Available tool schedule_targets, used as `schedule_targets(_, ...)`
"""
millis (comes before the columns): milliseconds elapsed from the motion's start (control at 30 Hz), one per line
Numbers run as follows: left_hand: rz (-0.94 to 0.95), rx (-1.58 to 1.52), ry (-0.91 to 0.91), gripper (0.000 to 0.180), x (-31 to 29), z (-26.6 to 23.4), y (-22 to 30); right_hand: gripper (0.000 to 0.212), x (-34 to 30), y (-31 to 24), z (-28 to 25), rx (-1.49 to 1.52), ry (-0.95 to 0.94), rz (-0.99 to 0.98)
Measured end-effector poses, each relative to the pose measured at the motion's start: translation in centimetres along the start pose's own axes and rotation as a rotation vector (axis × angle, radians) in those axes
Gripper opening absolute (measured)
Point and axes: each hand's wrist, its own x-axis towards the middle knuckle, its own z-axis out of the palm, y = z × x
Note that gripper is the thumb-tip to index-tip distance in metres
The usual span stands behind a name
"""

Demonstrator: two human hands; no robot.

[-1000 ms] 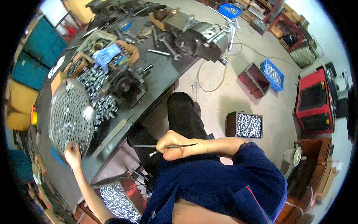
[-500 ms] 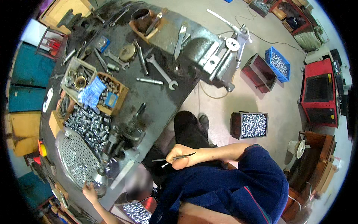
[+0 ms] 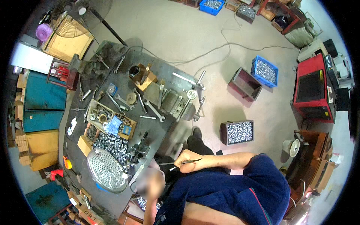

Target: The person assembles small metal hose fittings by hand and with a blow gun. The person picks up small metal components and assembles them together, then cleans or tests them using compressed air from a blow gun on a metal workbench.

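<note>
Grey floor [image 3: 195, 41] leaves open room past the worktop [image 3: 153, 129]. Left hand [image 3: 153, 184] near worktop's edge, blurred; can't tell grip. Right hand [image 3: 186, 162] closed around slim dark tool [image 3: 193, 161], by lap. Likely handling small metal parts [image 3: 110, 144], piled on worktop; next move calls for edge clearance.

Your right hand [image 3: 188, 161] is making a tight fist, its bare forearm [image 3: 228, 160] extending rightward from it. Your left hand [image 3: 153, 185] is showing blurred to the fist's lower left, fingers unclear, the left forearm [image 3: 150, 210] running downward below it.
</note>
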Motion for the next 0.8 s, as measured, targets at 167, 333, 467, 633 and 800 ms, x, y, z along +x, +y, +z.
schedule_targets(167,-0.289,-0.276,-0.233,0.028,4.8,-3.5,5.7,0.026,-1.7,-3.3,-2.9,-0.027,0.012,0.028)
schedule_targets(333,-0.242,-0.287,-0.263,0.026,9.3,-4.2,7.7,0.032,-2.3,-7.2,-4.8,-0.040,-0.041,0.120)
schedule_targets(467,-0.053,-0.173,-0.145,0.020,14.0,-3.3,8.1,0.035,-1.2,-11.2,-7.0,0.034,-0.066,0.229)
schedule_targets(633,-0.047,-0.103,-0.196,0.018,17.0,-1.9,7.3,0.041,-0.6,-11.2,-10.6,-0.046,0.003,0.218)
schedule_targets(800,-0.105,-0.029,-0.202,0.014,18.2,-1.5,9.3,0.040,-0.3,-11.7,-15.5,-0.100,-0.046,0.151)
